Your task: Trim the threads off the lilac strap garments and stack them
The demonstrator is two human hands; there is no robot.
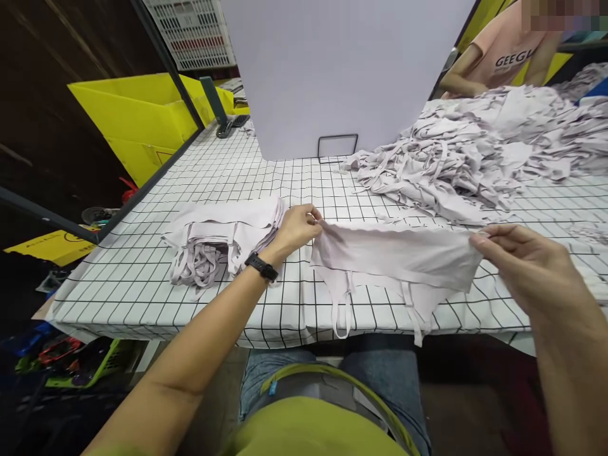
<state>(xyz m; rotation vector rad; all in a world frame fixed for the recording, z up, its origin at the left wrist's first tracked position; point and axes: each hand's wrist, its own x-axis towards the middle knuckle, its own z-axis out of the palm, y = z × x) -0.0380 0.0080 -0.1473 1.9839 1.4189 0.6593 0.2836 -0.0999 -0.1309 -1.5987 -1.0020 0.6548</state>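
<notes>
A pale pinkish strappy top [394, 253] is stretched flat between my two hands, its thin straps hanging toward the table's front edge. My left hand [300, 227] pinches its upper left corner. At the upper right corner, my right hand [520, 253] grips the cloth between thumb and fingers. Just left of my left hand lies a neat stack of similar tops [228, 231], with straps bunched at its front. A large loose heap of the same garments [456, 158] covers the back right of the table.
The table wears a white cloth with a black grid [142, 285]. Behind it stands a big pale board [332, 76]. Yellow boxes [133, 114] and a white crate [192, 31] sit at the back left. Another person [503, 57] works behind the heap.
</notes>
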